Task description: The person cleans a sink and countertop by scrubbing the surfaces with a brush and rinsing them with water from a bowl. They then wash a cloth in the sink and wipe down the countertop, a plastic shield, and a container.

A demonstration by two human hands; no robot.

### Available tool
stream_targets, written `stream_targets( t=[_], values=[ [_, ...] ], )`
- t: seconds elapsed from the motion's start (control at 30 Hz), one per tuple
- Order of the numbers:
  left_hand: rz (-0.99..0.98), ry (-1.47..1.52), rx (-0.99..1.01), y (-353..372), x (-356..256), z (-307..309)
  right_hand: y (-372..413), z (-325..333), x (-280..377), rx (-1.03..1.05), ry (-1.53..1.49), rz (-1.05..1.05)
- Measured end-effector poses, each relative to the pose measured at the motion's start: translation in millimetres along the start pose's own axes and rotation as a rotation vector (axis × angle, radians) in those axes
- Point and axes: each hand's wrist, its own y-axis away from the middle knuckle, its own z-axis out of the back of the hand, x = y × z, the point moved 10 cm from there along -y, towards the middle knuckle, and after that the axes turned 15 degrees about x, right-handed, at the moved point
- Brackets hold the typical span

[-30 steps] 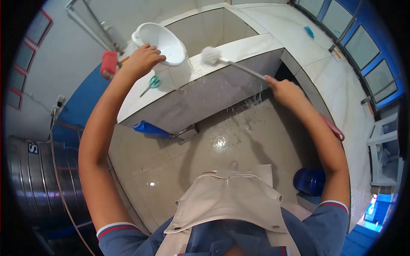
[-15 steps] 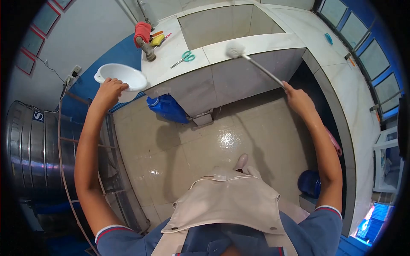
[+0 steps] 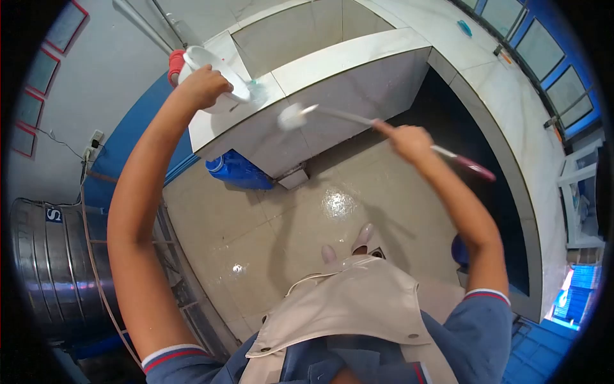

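The right hand is closed round the handle of the brush about midway, elbow half bent. The bristle head seems to sit on the front face of the counter, just under its front edge. Short, firm strokes with the bristles flat on the tile likely scrub best. Farther off, the left hand, arm stretched high, grips the rim of the bowl, tipped over the counter's left corner. A slow pour would limit splashing.
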Motion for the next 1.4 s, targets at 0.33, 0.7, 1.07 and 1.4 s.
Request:
stream_targets(
  t=[0.33,0.7,1.07,1.4],
  values=[
    [0.241,0.224,-0.222,49.5,23.3,16.4,-82.9,-66.8,77.4,0.145,-0.230,0.164],
    [0.549,0.377,-0.285,176.4,-23.9,-10.2,-165.8,-169.3,-0.5,0.258,-0.185,0.083],
    [0.474,0.548,-0.287,108.1,-25.4,-2.6,-66.1,-88.6,-77.5,0.192,-0.351,-0.028],
    [0.270,0.434,-0.538,-32.2,-2.2,107.6,36.8,-112.3,-316.9,-0.359,-0.907,-0.535]
  ],
)
